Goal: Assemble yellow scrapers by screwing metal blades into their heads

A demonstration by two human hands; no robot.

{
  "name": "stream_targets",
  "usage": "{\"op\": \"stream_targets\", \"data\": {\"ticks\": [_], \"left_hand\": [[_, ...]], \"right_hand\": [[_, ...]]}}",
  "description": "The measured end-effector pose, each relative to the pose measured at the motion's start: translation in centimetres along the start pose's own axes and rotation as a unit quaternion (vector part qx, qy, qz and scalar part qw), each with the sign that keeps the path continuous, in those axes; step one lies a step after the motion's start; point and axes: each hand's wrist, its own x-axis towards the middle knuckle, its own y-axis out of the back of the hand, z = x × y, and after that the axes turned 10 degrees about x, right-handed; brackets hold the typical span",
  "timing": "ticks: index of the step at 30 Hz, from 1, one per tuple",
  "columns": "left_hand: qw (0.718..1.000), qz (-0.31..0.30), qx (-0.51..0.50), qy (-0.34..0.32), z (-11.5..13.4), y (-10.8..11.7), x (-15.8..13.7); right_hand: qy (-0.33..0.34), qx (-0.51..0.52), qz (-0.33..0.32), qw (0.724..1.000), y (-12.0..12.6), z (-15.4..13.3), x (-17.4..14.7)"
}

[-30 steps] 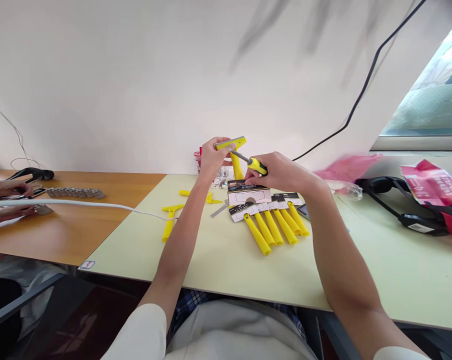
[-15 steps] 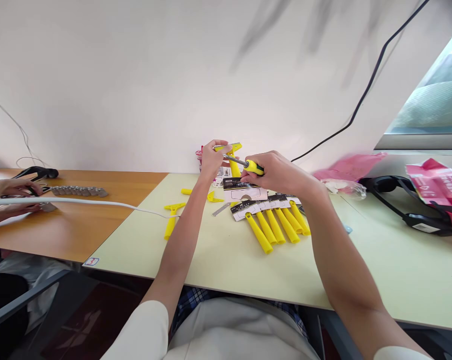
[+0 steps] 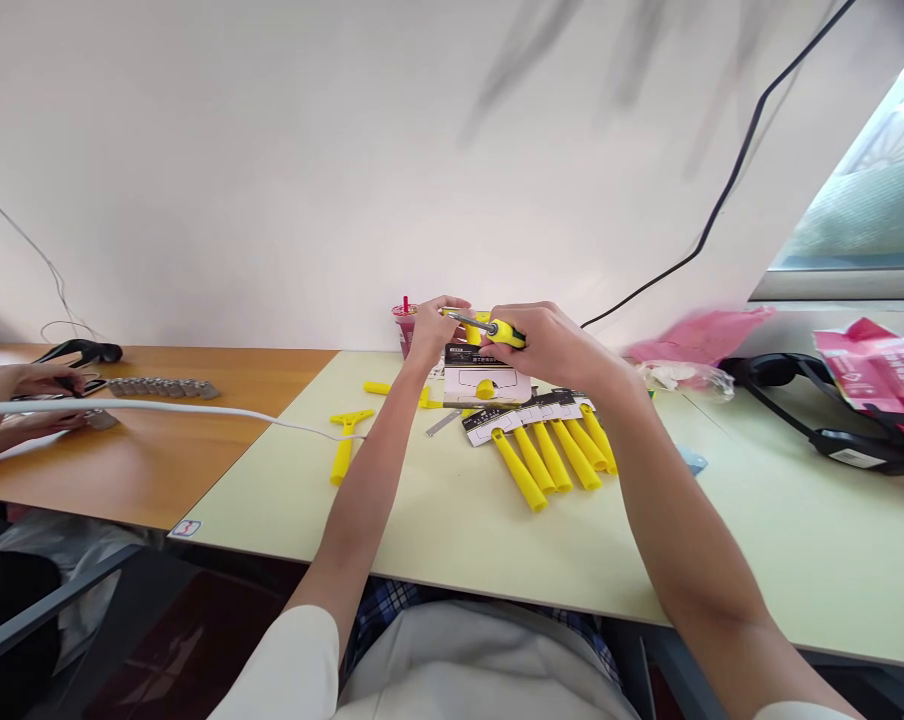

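My left hand (image 3: pixel 429 332) is closed around the head of a yellow scraper (image 3: pixel 485 390), whose handle end points toward me. A black-and-white card (image 3: pixel 463 379) hangs on that handle. In my right hand (image 3: pixel 553 342) is a screwdriver (image 3: pixel 507 334) with a yellow-and-black grip, its shaft pointing left to the scraper head. Fingers hide the exact contact at the tip. Below lie several yellow scrapers with cards (image 3: pixel 549 455), side by side. A thin metal blade (image 3: pixel 443 424) rests left of them. Farther left lies a T-shaped yellow scraper (image 3: pixel 342 455), with another yellow handle (image 3: pixel 378 387) behind it.
A red drink cup (image 3: pixel 405 330) stands by the wall. A white cable (image 3: pixel 197 407) crosses at left. Another person's hands (image 3: pixel 43 390) work beside a row of grey metal parts (image 3: pixel 163 387). At right are a pink bag (image 3: pixel 703 335) and a black headset (image 3: pixel 789 400).
The scraper in my left hand has tilted, so its handle end now faces me and its card shows more fully. The screwdriver has stayed nearly in place.
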Motion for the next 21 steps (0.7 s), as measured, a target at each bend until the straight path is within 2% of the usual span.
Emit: {"op": "stream_targets", "data": {"ticks": [6,14,18,21], "left_hand": [[0.998,-0.047,0.034,-0.019,0.0,0.5,-0.5],[0.997,-0.077,0.019,0.020,-1.4,1.1,0.7],[0.990,-0.137,0.005,0.036,-1.5,1.3,0.8],[0.983,-0.185,-0.014,0.011,-0.8,1.5,0.4]], "right_hand": [[0.000,-0.001,-0.006,1.000,-0.1,-0.9,0.0],[0.008,-0.015,-0.002,1.000,0.3,-1.3,-0.2],[0.004,-0.017,-0.006,1.000,0.3,-1.3,-0.2],[-0.003,-0.021,-0.004,1.000,0.3,-1.2,-0.1]]}}
